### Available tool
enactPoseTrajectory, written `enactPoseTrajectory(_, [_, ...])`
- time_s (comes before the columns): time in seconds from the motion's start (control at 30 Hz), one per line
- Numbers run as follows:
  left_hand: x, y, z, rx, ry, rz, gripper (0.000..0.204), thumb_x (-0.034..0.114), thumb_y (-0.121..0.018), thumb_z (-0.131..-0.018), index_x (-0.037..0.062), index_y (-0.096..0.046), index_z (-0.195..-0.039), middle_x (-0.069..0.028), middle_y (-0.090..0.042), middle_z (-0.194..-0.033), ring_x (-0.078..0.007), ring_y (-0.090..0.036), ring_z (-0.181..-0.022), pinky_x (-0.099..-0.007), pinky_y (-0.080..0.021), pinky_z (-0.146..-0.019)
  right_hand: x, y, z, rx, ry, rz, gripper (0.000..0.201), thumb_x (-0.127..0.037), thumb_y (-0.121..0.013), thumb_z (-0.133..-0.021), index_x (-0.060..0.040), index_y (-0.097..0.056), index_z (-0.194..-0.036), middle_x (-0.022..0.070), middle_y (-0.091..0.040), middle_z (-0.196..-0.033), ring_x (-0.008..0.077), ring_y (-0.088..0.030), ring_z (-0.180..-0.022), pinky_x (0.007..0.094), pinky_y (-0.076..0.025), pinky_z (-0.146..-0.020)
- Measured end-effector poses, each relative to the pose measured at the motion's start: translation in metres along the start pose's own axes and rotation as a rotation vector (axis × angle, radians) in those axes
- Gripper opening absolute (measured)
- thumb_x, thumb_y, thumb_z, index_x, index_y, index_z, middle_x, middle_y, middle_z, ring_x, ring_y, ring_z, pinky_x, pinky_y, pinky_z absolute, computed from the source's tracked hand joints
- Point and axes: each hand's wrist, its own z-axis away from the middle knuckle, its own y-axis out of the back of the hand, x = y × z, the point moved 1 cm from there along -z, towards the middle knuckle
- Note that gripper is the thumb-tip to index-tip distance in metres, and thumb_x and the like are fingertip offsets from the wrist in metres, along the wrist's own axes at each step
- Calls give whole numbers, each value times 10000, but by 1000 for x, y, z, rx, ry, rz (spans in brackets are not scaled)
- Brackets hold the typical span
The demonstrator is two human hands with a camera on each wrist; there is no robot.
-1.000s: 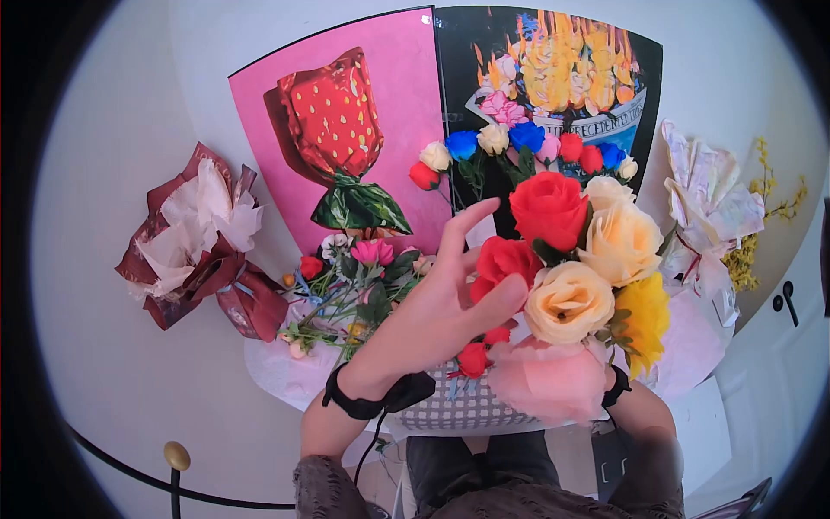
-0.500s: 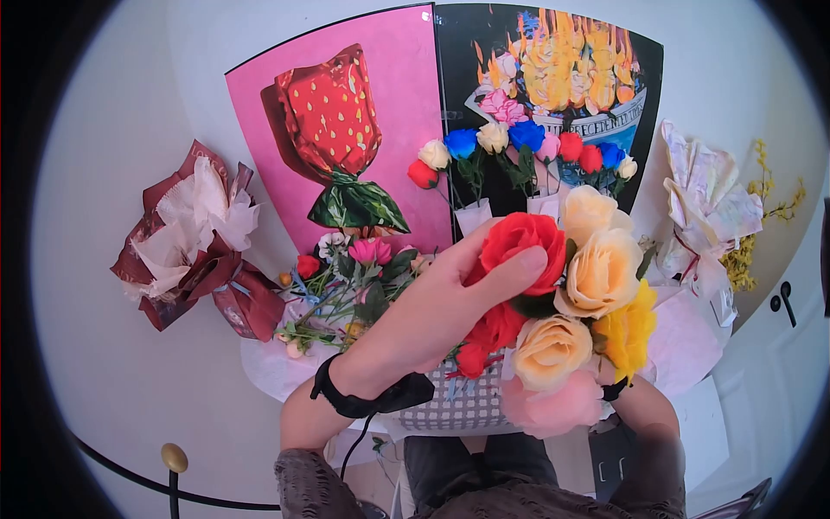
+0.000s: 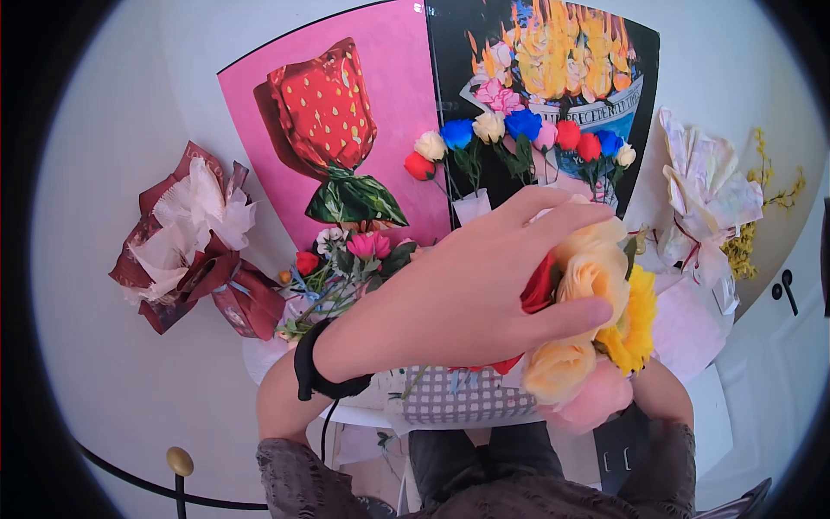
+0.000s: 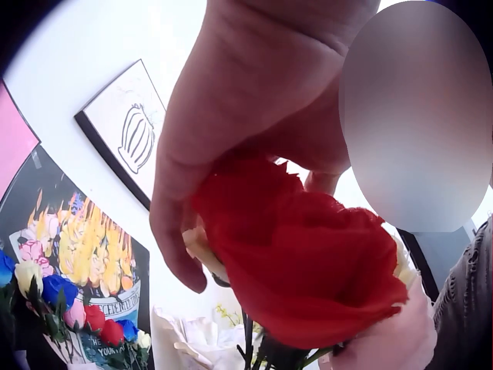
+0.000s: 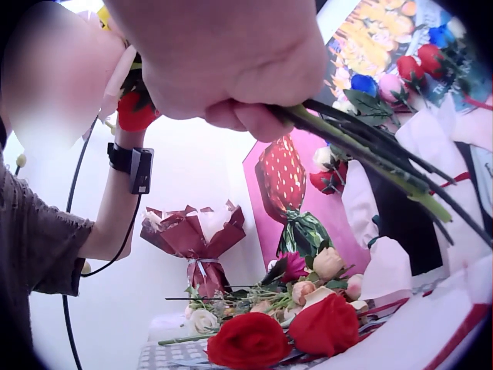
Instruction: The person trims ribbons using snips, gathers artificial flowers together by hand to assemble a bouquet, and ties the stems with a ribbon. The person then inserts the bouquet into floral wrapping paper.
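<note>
My left hand (image 3: 471, 285) reaches over the bouquet, its fingers and thumb curled round the rose heads. A cream rose (image 3: 595, 272) shows beyond its thumb, with a yellow flower (image 3: 638, 320) to the right and a pink one (image 3: 592, 398) below. In the left wrist view a large red rose (image 4: 300, 262) lies under the left hand (image 4: 254, 92). The right hand (image 5: 231, 62) grips the bouquet's green stems (image 5: 362, 158), whose ends point to the lower right in the right wrist view; the head view hides this hand behind the flowers.
Loose flowers (image 3: 369, 246) lie on the table left of the bouquet, near a maroon-wrapped bundle (image 3: 246, 298). Small roses (image 3: 523, 124) stand at the back before two posters (image 3: 393, 95). A pale wrapped bundle (image 3: 705, 203) is at the right.
The left hand has moved right and further over the flower heads, covering the red roses. The cream, yellow and pink flowers have shifted and turned beneath it.
</note>
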Motion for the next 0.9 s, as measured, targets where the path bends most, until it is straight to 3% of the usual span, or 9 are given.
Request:
enactPoseTrajectory(0.07, [-5, -6, -5, -1, -56, -56, 541, 411, -558, -894, 39, -463, -1275, -216, -463, -1264, -362, -542, -1098, -404, -469, -877, -16, -21, -2, 2, -5, 19, 472, -181, -568, -898, -70, -378, -1316, 144, -512, -1183, 228, -516, -1105, 368, -440, -921])
enactPoseTrajectory(0.17, [-2, -6, -5, -9, 138, -4, 529, 335, -594, -895, 33, -453, -1305, -167, -503, -1230, -299, -512, -1130, -352, -406, -957, -10, -9, -19, 0, -13, 44, 463, -178, -561, -903, -71, -378, -1314, 145, -514, -1176, 225, -520, -1097, 367, -444, -916])
enactPoseTrajectory(0.3, [-18, -3, -8, 34, 161, -21, 535, 354, -584, -898, 35, -451, -1306, -181, -489, -1261, -313, -506, -1148, -365, -397, -973, -2, 2, -21, -10, -11, 73, 451, -175, -551, -909, -72, -379, -1313, 145, -517, -1166, 220, -526, -1087, 365, -449, -909])
enactPoseTrajectory(0.37, [-23, 1, -14, 186, -27, -327, 532, 361, -583, -896, 37, -465, -1301, -198, -491, -1273, -325, -501, -1161, -375, -388, -987, -2, 7, -26, -12, -10, 87, 445, -173, -546, -912, -72, -379, -1312, 145, -519, -1161, 218, -528, -1082, 365, -452, -905])
enactPoseTrajectory(0.4, [-29, 0, -19, 243, -224, -339, 550, 411, -597, -864, 24, -510, -1245, -220, -509, -1222, -363, -574, -1018, -419, -445, -895, -4, 0, -30, -12, -10, 95, 442, -172, -544, -913, -72, -380, -1311, 145, -519, -1159, 217, -530, -1080, 364, -453, -904])
enactPoseTrajectory(0.43, [-28, 1, -23, 243, -223, -339, 550, 411, -597, -864, 24, -510, -1245, -220, -509, -1222, -363, -574, -1018, -419, -445, -895, -6, -3, -32, -12, -9, 103, 439, -172, -542, -914, -73, -380, -1311, 145, -520, -1157, 216, -531, -1077, 364, -455, -902])
enactPoseTrajectory(0.5, [-22, 1, -29, -96, -279, -285, 511, 361, -583, -891, 72, -478, -1299, -169, -517, -1271, -315, -484, -1184, -384, -391, -989, -2, 2, -36, -11, -5, 118, 433, -170, -537, -917, -73, -380, -1310, 145, -522, -1152, 214, -534, -1072, 363, -457, -898])
enactPoseTrajectory(0.77, [-45, -13, -28, -131, -130, -172, 451, 332, -504, -950, 53, -463, -1303, -150, -541, -1222, -288, -521, -1109, -370, -415, -943, -4, -10, -36, -45, 21, 163, 410, -163, -518, -929, -75, -381, -1306, 146, -528, -1133, 205, -544, -1052, 360, -468, -884])
enactPoseTrajectory(0.9, [-65, 10, -23, 23, -154, -127, 433, 291, -489, -966, 26, -445, -1306, -121, -551, -1182, -210, -540, -1070, -316, -431, -912, 27, 4, -23, -112, 42, 143, 399, -160, -508, -935, -75, -382, -1304, 146, -531, -1123, 201, -549, -1042, 358, -473, -877])
